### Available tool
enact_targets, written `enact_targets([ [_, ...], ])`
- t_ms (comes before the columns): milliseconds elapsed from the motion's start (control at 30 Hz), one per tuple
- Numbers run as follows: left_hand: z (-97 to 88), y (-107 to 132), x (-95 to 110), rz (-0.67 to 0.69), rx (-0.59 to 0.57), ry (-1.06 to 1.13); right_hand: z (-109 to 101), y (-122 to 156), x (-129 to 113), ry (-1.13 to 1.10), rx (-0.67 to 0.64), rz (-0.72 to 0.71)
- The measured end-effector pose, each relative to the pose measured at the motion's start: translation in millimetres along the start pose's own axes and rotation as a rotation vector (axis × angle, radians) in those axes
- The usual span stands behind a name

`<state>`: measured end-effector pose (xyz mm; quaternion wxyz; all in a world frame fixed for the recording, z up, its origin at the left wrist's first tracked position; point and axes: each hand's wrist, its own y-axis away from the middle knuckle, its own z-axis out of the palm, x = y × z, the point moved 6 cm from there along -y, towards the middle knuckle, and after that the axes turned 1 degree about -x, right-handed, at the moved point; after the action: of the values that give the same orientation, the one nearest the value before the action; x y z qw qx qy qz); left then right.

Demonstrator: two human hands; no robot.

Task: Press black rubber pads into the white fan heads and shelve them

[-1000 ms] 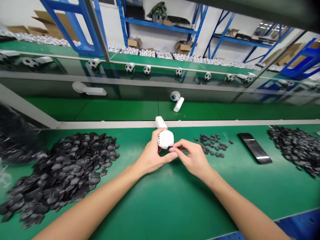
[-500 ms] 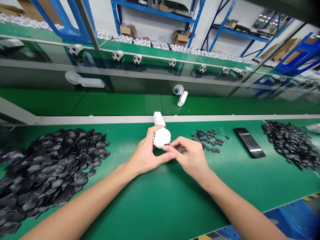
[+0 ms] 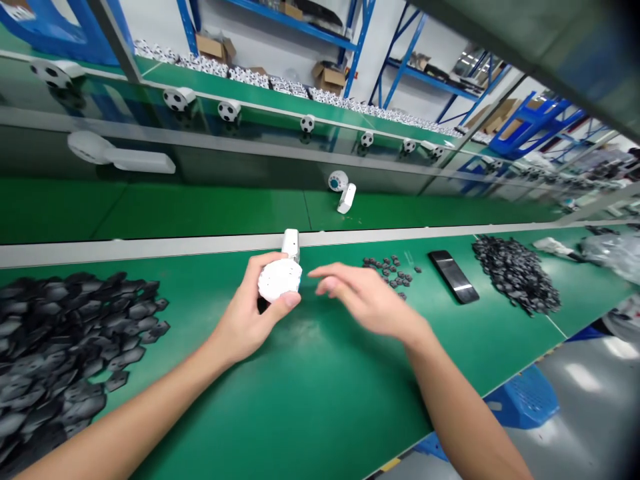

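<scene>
My left hand is closed around a white handheld fan, its round head turned toward me and its handle pointing away at the conveyor rail. My right hand hovers just to the right of the fan, off it, with the fingers stretched out and blurred, holding nothing. A small scatter of black pieces lies on the green bench just beyond my right hand.
A big heap of black hexagonal pieces lies at the left, another heap at the right. A black phone rests between the scatter and the right heap. A white fan lies on the conveyor belt; football-patterned fans line the far rail.
My right hand has come off the fan's head and moved right, its fingers opening. The view has swung toward the right; my left hand keeps hold of the fan.
</scene>
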<state>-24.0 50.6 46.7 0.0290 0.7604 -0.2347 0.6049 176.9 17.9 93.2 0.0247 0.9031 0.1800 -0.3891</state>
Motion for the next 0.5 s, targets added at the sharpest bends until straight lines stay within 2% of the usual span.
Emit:
enact_targets([
  [100, -4.3, -0.2, 2.4, 0.021, 0.062, 0.124, -44.9, 7.8, 36.0, 0.263, 0.114, 0.172],
  [167, -4.2, -1.1, 2.9, 0.014, 0.074, 0.176, -60.2, 11.5, 58.3, 0.382, 0.148, 0.261],
  [233, -2.8, -2.7, 2.4, 0.004, 0.055, 0.174, -61.6, 12.2, 74.2, 0.423, 0.141, 0.344],
  [333, -1.6, -4.9, -1.0, -0.01, 0.008, 0.162, -51.4, 8.0, 84.5, 0.482, 0.123, 0.444],
  [433, -1.3, -5.4, -6.5, -0.042, -0.017, 0.235, -39.6, -0.5, 84.4, 0.574, 0.067, 0.434],
  [500, 0.7, -4.2, -7.9, -0.044, -0.033, 0.254, -36.1, -4.7, 79.4, 0.578, 0.067, 0.37],
])
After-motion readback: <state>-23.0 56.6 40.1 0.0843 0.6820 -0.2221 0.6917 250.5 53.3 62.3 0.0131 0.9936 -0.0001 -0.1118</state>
